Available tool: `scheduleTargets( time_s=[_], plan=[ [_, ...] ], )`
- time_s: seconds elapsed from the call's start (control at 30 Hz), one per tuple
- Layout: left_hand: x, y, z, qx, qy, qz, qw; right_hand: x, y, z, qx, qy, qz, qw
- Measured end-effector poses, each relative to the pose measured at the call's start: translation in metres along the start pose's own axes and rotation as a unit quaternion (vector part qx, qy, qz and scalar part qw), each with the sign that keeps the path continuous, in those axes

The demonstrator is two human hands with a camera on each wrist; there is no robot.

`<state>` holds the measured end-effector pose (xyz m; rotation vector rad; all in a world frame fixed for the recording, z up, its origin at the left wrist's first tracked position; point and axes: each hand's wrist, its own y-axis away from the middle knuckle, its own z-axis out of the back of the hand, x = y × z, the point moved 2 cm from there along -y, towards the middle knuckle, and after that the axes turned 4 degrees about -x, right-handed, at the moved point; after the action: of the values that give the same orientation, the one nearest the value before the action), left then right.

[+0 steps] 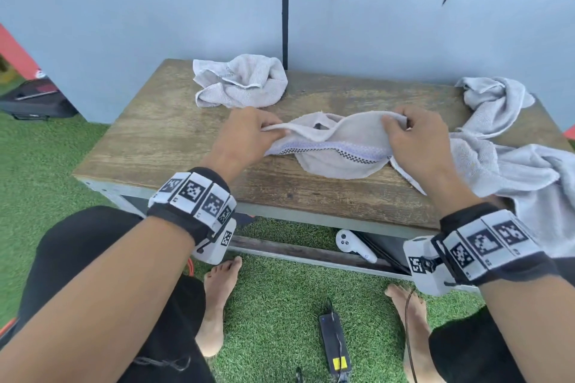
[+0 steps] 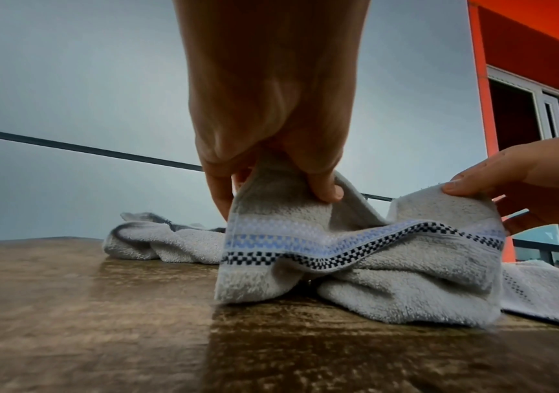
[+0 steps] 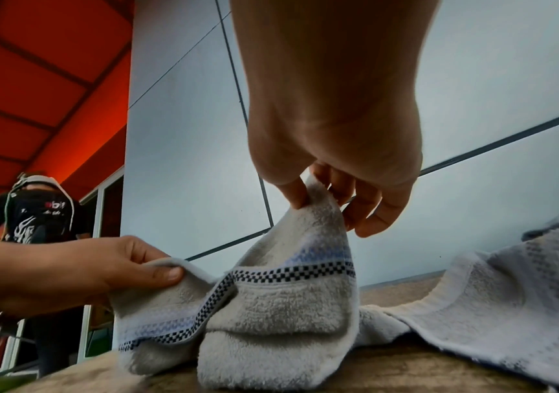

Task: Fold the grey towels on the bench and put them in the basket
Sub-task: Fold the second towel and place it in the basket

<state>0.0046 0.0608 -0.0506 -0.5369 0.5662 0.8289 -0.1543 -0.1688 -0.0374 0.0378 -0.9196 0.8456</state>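
A small grey towel [image 1: 339, 149] with a blue and checkered stripe [image 2: 338, 247] sags on the middle of the wooden bench [image 1: 149, 140]. My left hand [image 1: 249, 130] pinches its left upper corner between thumb and fingers [image 2: 325, 186]. My right hand [image 1: 410, 134] pinches the right upper corner [image 3: 308, 196], lifting that edge off the wood. The towel's lower part [image 3: 271, 345] still rests on the bench. A crumpled grey towel [image 1: 239, 81] lies at the back left. A larger grey towel [image 1: 513, 158] sprawls over the bench's right end. No basket is in view.
A grey panelled wall [image 1: 155, 25] stands right behind the bench. Green artificial turf [image 1: 280, 305] lies below, with my bare feet, a black power pack [image 1: 334, 342] and cable. A white controller [image 1: 354, 246] sits under the bench. A standing person [image 3: 36, 212] shows at left in the right wrist view.
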Motion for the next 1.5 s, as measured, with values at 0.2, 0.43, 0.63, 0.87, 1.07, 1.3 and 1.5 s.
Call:
scheduleTargets(
  time_s=[0.2, 0.43, 0.63, 0.87, 1.07, 1.3, 1.5],
  plan=[
    [-0.005, 0.006, -0.005, 0.052, -0.016, 0.0, 0.999, 0.004, 0.01, -0.004, 0.076, 0.011, 0.022, 0.997],
    [-0.011, 0.014, -0.008, 0.108, -0.045, -0.013, 0.993, 0.012, 0.024, -0.011, 0.146, 0.037, 0.098, 0.984],
    [-0.006, 0.012, 0.007, -0.097, 0.05, 0.035, 0.993, 0.006, 0.027, -0.005, 0.197, 0.032, 0.068, 0.978],
    [0.004, -0.006, 0.041, -0.112, -0.004, 0.068, 0.991, -0.031, 0.016, 0.02, 0.057, 0.018, -0.057, 0.997],
    [-0.008, -0.019, 0.02, 0.025, 0.002, 0.091, 0.996, -0.029, -0.003, 0.003, 0.097, 0.005, -0.054, 0.994],
    [-0.016, -0.026, -0.045, 0.267, -0.009, 0.038, 0.963, -0.03, -0.003, -0.061, 0.302, 0.074, 0.036, 0.95],
    [-0.021, -0.045, -0.05, 0.222, 0.084, -0.015, 0.971, -0.028, -0.02, -0.067, 0.328, 0.099, 0.103, 0.934]
  ],
)
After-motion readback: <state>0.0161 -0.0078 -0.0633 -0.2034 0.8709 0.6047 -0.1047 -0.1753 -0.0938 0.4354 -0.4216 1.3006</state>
